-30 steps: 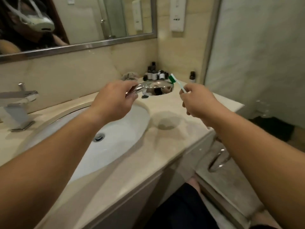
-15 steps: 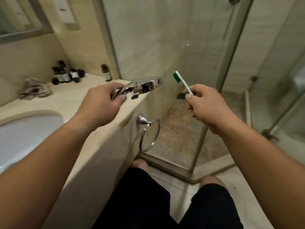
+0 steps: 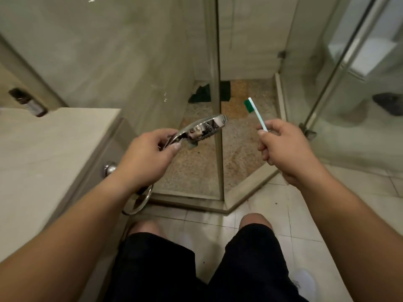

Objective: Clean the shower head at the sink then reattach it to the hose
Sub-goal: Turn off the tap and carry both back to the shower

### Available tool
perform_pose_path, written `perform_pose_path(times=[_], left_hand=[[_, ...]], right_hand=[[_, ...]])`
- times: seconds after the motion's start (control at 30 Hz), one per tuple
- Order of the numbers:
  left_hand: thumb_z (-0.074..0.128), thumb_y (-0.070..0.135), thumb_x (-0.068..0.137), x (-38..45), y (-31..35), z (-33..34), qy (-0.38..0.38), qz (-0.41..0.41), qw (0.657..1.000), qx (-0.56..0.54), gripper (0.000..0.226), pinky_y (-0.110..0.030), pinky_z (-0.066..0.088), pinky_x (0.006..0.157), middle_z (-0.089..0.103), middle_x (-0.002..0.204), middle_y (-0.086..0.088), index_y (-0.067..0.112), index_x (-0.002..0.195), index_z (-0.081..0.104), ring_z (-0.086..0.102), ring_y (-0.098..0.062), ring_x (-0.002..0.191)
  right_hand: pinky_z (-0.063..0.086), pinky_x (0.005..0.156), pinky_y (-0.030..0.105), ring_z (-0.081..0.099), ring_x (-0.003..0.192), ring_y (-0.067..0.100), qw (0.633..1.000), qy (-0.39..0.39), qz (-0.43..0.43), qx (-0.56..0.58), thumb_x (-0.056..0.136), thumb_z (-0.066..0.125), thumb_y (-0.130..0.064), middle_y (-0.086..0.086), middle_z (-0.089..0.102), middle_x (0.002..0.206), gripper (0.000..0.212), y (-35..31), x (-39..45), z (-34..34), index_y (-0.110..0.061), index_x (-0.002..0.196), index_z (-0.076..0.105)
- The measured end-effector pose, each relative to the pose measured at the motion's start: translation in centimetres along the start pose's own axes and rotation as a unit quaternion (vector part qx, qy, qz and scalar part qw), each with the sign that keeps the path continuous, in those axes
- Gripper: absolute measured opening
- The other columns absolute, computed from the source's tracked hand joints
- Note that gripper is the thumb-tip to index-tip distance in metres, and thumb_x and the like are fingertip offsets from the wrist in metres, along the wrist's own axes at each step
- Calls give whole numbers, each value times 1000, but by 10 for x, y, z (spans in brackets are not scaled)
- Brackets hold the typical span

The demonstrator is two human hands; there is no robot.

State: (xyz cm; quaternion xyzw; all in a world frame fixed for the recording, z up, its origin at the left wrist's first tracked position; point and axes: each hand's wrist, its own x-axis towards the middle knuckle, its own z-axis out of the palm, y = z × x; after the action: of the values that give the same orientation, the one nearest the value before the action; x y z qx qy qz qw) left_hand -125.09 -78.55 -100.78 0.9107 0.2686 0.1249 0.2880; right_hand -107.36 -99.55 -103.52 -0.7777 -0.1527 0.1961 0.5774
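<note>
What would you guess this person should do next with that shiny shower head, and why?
Probably step toward the glass shower stall ahead. The left hand grips the chrome shower head and the right hand pinches a green-bristled toothbrush; no hose is in view.

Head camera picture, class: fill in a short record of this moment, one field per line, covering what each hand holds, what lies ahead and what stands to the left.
left hand: grips the handle of the chrome shower head
right hand: pinches a toothbrush, green bristles up
shower head and toothbrush: apart, not touching
ahead: glass shower enclosure with a pebbled floor
left: stone counter with a dark bottle at its back edge
below counter: chrome towel ring
hose: not in view
</note>
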Motion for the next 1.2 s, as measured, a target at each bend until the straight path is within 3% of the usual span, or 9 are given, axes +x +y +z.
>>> perform_pose_path(times=[0.13,0.3,0.43,0.63,0.97,1.2], left_hand=[[65,26,101,43,36,23,-66,-16,996,-65,20,-31,53,68,70,79,8,35,117,73,68,-12,68],[61,36,91,85,93,27,-141,-47,976,-160,20,-37,53,71,68,77,6,28,106,73,65,-15,65],[52,16,108,97,147,17,-214,-117,941,-236,17,-30,49,57,64,80,-2,19,105,68,58,-14,60],[45,10,110,96,227,-17,-301,-148,890,-309,18,-22,47,49,61,80,-7,9,111,63,56,-12,55],[50,9,108,68,283,-28,-216,-176,909,-308,21,-24,47,51,61,87,-10,13,112,70,55,-13,59],[53,13,107,52,284,-23,-138,-258,906,-305,20,-30,47,59,63,88,-10,18,113,72,55,-17,63]], right_hand=[[36,45,25,50,57,18,999,28,40,16,97,52,-14,9,59,76,9,-1,34,-32,-22,96,57],[37,49,29,51,58,20,994,52,92,14,86,52,-2,8,58,74,22,-23,43,-81,-24,90,56],[38,52,33,51,60,21,990,63,123,11,87,53,-4,8,58,75,23,-55,27,-127,-26,90,58],[42,57,35,53,63,21,988,78,134,16,92,57,-10,6,61,78,17,-107,-11,-203,-27,94,59],[45,58,38,55,62,21,984,50,170,-31,91,55,-9,11,63,78,16,-125,-49,-302,-24,93,60],[43,55,34,53,58,19,982,28,181,-49,92,56,-7,9,60,76,16,-130,-20,-334,-22,96,61]])
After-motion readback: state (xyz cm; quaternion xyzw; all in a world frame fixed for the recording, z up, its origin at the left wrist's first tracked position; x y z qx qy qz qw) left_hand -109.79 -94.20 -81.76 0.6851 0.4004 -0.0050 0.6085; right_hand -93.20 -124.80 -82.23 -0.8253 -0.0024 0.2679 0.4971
